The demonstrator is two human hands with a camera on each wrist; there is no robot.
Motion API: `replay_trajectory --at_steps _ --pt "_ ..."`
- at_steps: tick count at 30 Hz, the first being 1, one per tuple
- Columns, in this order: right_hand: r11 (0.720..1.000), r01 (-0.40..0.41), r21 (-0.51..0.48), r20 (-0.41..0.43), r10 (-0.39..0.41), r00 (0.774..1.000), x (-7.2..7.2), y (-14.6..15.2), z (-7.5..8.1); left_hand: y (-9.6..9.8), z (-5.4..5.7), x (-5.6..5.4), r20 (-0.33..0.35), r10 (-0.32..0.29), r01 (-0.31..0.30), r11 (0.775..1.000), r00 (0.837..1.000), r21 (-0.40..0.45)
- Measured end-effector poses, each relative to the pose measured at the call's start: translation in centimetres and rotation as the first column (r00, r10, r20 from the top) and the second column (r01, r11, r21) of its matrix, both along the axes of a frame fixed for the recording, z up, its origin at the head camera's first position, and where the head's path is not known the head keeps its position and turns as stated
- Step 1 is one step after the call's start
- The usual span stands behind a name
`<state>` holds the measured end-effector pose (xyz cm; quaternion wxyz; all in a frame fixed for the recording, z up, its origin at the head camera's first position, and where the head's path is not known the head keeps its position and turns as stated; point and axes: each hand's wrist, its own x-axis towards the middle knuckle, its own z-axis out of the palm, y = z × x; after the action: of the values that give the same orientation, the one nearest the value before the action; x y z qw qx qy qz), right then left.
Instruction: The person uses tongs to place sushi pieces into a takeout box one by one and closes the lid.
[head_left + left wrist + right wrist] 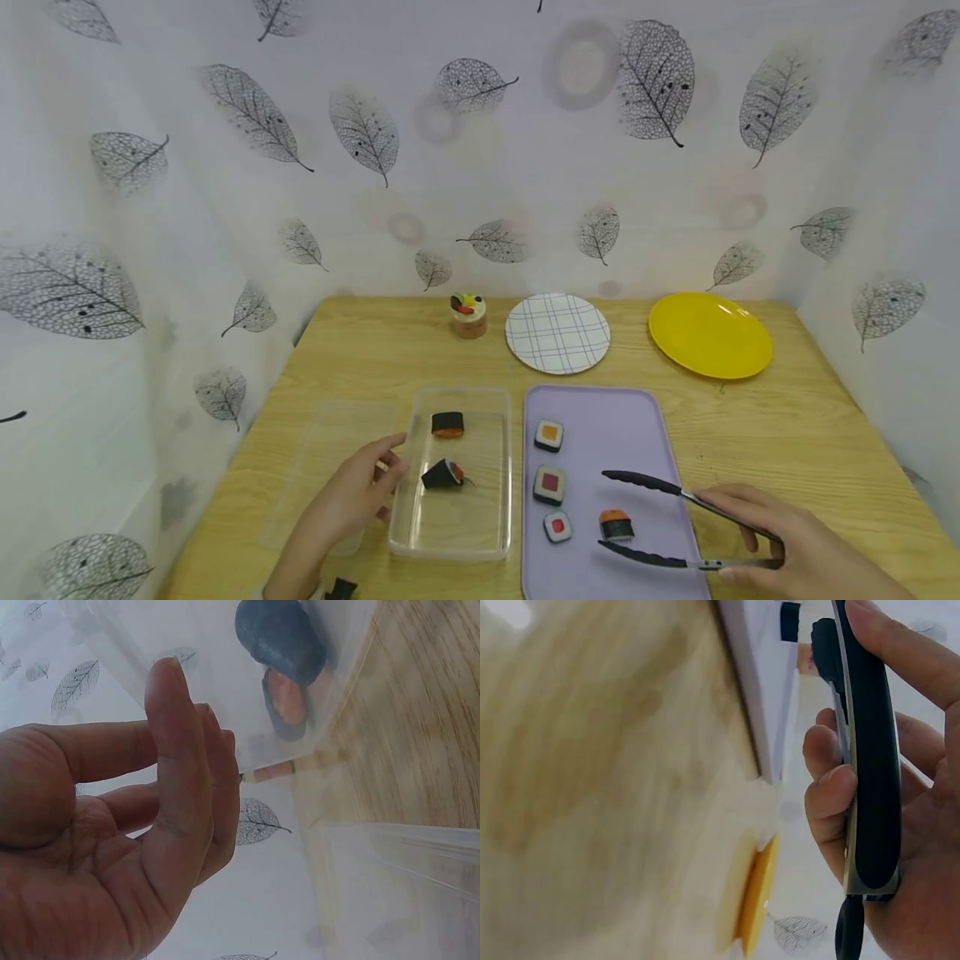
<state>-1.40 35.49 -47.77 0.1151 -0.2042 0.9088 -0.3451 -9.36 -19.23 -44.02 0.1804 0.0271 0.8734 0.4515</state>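
My right hand (795,533) grips a pair of tongs (874,765) by the handles. Their black tips are spread over the lilac tray (600,408), either side of an orange-topped sushi piece (617,525) wrapped in a dark band. Along the tray's left side sit three sushi rolls, with orange (550,435), dark red (550,485) and red (557,527) centres. Beside the left wall of a clear plastic box (450,546) is my left hand (360,492), fingers loosely bent; whether they touch it I cannot tell. Two dark-wrapped sushi pieces (447,424) lie inside the box.
A transparent lid (300,467) lies left of the box, partly behind my left arm. Along the back of the wooden table (390,350) are a small fruit-topped cake (469,318), a white checked plate (558,333) and a yellow plate (708,335). A leaf-print curtain (480,167) surrounds the table.
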Motion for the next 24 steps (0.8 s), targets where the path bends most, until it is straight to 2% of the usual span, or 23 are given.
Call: replay_trajectory --at_steps 5,9,11,17,24 --pt "1.000 0.015 0.005 0.021 -0.015 1.000 1.3 1.3 -1.3 -0.1 0.0 0.0 0.005 -0.015 0.015 1.000 1.000 0.001" --pt "0.999 0.002 0.034 -0.067 0.000 0.998 1.8 1.7 -2.0 -0.1 -0.1 -0.1 0.006 -0.019 0.019 1.000 1.000 0.001" --pt "0.998 0.009 0.070 -0.082 -0.003 0.997 1.7 1.8 -2.2 -0.2 -0.1 0.0 0.003 -0.019 0.019 1.000 1.000 0.000" --pt "0.990 0.034 0.135 0.051 -0.041 0.998 1.3 2.0 -2.2 -0.2 0.0 0.1 -0.008 -0.026 0.026 1.000 1.000 0.001" --pt "0.976 0.094 0.199 0.067 -0.109 0.992 1.4 1.6 -1.4 0.0 0.0 0.1 -0.013 -0.023 0.023 1.000 1.000 -0.003"
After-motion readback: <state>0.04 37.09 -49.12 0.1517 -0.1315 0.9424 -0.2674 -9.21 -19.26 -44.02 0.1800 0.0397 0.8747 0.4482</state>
